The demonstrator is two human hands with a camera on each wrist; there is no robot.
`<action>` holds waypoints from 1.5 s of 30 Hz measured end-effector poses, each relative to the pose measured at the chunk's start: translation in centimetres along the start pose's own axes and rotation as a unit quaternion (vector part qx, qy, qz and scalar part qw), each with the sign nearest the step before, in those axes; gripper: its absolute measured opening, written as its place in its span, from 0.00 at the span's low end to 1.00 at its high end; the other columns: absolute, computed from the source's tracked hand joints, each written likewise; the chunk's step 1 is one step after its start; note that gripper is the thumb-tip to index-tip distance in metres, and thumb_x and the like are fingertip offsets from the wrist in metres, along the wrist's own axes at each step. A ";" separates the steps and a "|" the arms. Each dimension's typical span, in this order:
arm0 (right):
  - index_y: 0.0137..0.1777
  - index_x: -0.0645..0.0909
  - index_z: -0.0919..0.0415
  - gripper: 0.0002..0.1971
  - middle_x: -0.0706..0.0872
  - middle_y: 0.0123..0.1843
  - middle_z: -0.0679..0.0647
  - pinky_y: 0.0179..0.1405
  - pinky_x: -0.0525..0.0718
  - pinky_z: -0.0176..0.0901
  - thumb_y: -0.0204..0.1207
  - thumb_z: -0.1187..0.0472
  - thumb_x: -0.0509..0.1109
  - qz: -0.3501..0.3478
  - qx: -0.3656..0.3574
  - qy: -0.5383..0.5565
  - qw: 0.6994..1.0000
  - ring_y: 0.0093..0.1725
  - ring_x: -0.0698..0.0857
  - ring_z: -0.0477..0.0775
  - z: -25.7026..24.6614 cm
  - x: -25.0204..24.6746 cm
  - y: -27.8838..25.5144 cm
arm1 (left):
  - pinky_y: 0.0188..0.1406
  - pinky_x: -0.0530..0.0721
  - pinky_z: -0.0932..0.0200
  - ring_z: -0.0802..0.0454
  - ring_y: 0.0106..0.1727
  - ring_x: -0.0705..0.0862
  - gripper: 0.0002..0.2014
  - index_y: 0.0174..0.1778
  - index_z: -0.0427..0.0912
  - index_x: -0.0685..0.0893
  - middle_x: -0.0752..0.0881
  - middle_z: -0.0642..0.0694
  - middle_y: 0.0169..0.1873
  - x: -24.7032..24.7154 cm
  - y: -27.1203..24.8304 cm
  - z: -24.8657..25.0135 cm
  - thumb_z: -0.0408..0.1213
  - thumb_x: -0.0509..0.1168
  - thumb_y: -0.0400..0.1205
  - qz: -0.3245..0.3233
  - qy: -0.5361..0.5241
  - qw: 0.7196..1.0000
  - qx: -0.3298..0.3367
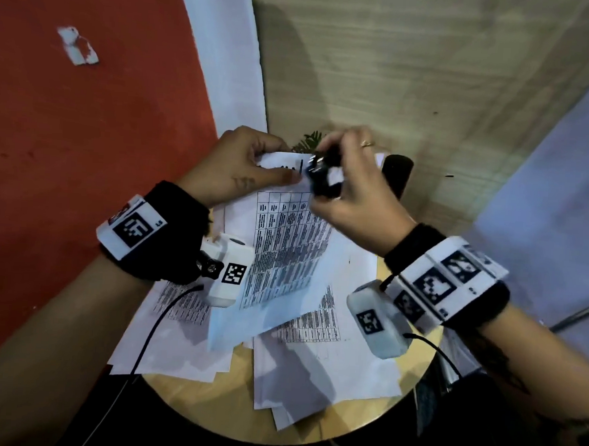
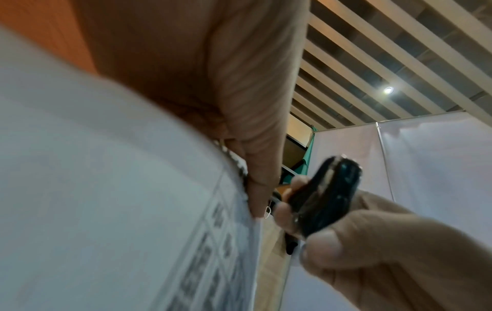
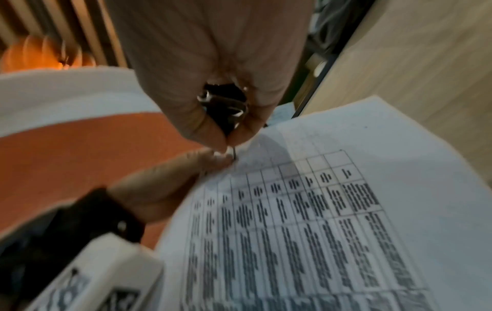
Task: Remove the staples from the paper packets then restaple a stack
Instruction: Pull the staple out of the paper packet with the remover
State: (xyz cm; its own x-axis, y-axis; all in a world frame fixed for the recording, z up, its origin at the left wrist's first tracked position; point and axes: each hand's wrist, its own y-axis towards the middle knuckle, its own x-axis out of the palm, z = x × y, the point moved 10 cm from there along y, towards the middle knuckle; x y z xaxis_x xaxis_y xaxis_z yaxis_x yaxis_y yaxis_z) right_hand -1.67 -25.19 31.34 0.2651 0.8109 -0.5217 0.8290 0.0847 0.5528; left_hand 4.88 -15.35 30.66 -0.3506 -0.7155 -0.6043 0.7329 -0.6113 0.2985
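A person's left hand [image 1: 241,172] pinches the far corner of a printed paper packet [image 1: 284,256], lifted over loose sheets [image 1: 313,367] on a round wooden surface [image 1: 208,399]. Just right, the right hand [image 1: 349,195] has its grip clamped on a black staple remover [image 1: 323,176] touching that corner. A bent staple [image 2: 267,212] shows there.

A white paper packet [image 1: 285,249] printed with a table, its top corner lifted off loose sheets [image 1: 312,370], meets a black staple remover [image 1: 324,176].
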 end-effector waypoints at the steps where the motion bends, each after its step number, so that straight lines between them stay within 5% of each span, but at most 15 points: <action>1: 0.54 0.73 0.63 0.21 0.68 0.54 0.57 0.53 0.71 0.22 0.60 0.70 0.68 -0.012 -0.007 -0.007 1.000 0.52 0.73 0.51 0.2 0.8 -0.2 | 0.36 0.72 0.58 0.61 0.34 0.77 0.18 0.36 0.45 0.87 0.84 0.46 0.30 0.1 0.1 0.0 0.57 0.70 0.66 0.003 0.006 1.000 0.001; 4: 0.56 0.81 0.64 0.23 0.77 0.54 0.57 0.54 0.81 0.33 0.60 0.69 0.79 0.041 0.001 0.037 0.998 0.54 0.79 0.48 0.9 0.1 -0.5 | 0.36 0.72 0.57 0.58 0.34 0.76 0.16 0.36 0.49 0.87 0.83 0.43 0.31 0.1 0.0 0.2 0.58 0.68 0.65 0.010 0.000 1.000 -0.003; 7: 0.60 0.83 0.59 0.27 0.83 0.59 0.53 0.50 0.77 0.30 0.60 0.57 0.82 0.095 -0.023 0.017 0.995 0.59 0.79 0.45 0.5 -1.3 -0.9 | 0.36 0.73 0.59 0.56 0.35 0.78 0.14 0.37 0.49 0.87 0.85 0.41 0.33 0.1 -0.2 0.4 0.56 0.69 0.65 0.004 -0.030 0.999 -0.015; 9: 0.61 0.83 0.61 0.27 0.80 0.61 0.55 0.51 0.81 0.30 0.60 0.59 0.82 0.094 -0.054 0.026 0.994 0.59 0.80 0.47 -0.3 -1.2 -1.2 | 0.34 0.74 0.62 0.57 0.33 0.78 0.13 0.37 0.47 0.88 0.86 0.40 0.32 0.1 -0.3 0.6 0.53 0.70 0.66 -0.002 -0.043 0.999 -0.021; 14: 0.58 0.84 0.67 0.24 0.82 0.55 0.55 0.56 0.84 0.48 0.60 0.64 0.81 0.113 -0.099 -0.008 0.989 0.56 0.81 0.47 -1.1 -1.6 -1.2 | 0.25 0.72 0.69 0.64 0.26 0.77 0.07 0.36 0.43 0.88 0.84 0.54 0.25 -0.2 -0.3 0.4 0.42 0.75 0.71 0.013 -0.051 0.998 -0.044; 18: 0.56 0.84 0.70 0.22 0.85 0.54 0.61 0.57 0.82 0.42 0.61 0.64 0.81 0.122 -0.130 -0.042 0.983 0.55 0.81 0.49 -1.5 -1.4 -1.3 | 0.30 0.74 0.64 0.57 0.31 0.79 0.09 0.37 0.44 0.89 0.87 0.40 0.32 0.0 -0.5 0.5 0.45 0.77 0.69 0.014 -0.060 0.997 -0.044; 22: 0.54 0.85 0.69 0.19 0.87 0.52 0.61 0.54 0.82 0.43 0.62 0.66 0.80 0.130 -0.155 -0.087 0.975 0.52 0.83 0.53 -2.2 -1.3 -1.3 | 0.30 0.76 0.66 0.58 0.31 0.80 0.03 0.37 0.47 0.89 0.87 0.46 0.31 0.1 -0.7 0.8 0.35 0.74 0.74 0.016 -0.070 0.996 -0.043; 26: 0.53 0.85 0.70 0.16 0.86 0.52 0.63 0.48 0.86 0.52 0.64 0.69 0.78 0.118 -0.188 -0.126 0.967 0.50 0.86 0.64 -3.0 -0.8 -1.3 | 0.31 0.73 0.62 0.55 0.32 0.79 0.12 0.34 0.46 0.89 0.86 0.39 0.32 -0.1 -0.8 0.8 0.51 0.74 0.63 0.024 -0.073 0.996 -0.041; 29: 0.54 0.85 0.70 0.17 0.86 0.53 0.64 0.47 0.86 0.56 0.64 0.70 0.77 0.107 -0.198 -0.135 0.965 0.51 0.86 0.66 -3.0 -0.5 -1.3 | 0.32 0.73 0.60 0.55 0.32 0.78 0.13 0.32 0.49 0.89 0.86 0.40 0.31 -0.3 -0.8 0.8 0.54 0.72 0.61 0.035 -0.073 0.996 -0.043; 33: 0.54 0.85 0.70 0.17 0.86 0.52 0.64 0.43 0.86 0.58 0.63 0.70 0.77 0.095 -0.210 -0.143 0.963 0.50 0.86 0.67 -3.2 -0.2 -1.3 | 0.30 0.76 0.68 0.64 0.29 0.79 0.03 0.31 0.53 0.89 0.87 0.54 0.26 -0.2 -0.8 0.7 0.43 0.77 0.66 0.021 -0.066 0.997 -0.046; 37: 0.52 0.86 0.69 0.15 0.87 0.50 0.63 0.41 0.86 0.58 0.64 0.70 0.77 0.088 -0.217 -0.151 0.960 0.48 0.86 0.67 -3.3 -0.2 -1.3 | 0.32 0.79 0.72 0.66 0.29 0.81 0.07 0.37 0.47 0.87 0.87 0.59 0.26 0.1 -0.9 1.0 0.29 0.73 0.73 0.000 -0.082 0.996 -0.043; 45: 0.47 0.87 0.68 0.08 0.88 0.43 0.60 0.37 0.85 0.53 0.70 0.65 0.76 0.116 -0.211 -0.140 0.961 0.41 0.87 0.63 -3.3 -0.7 -1.0 | 0.34 0.80 0.69 0.61 0.32 0.83 0.05 0.40 0.40 0.88 0.88 0.54 0.28 -0.1 -0.9 1.0 0.33 0.74 0.70 -0.011 -0.093 0.993 -0.067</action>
State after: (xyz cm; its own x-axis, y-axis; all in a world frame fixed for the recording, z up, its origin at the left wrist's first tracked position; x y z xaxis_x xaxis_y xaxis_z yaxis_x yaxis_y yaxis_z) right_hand -4.30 -23.92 33.31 0.5891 0.6536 -0.4751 0.4746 0.1959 0.8581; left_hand 3.66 -15.07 31.12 -0.4600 -0.7601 -0.4589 0.7908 -0.5858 0.1775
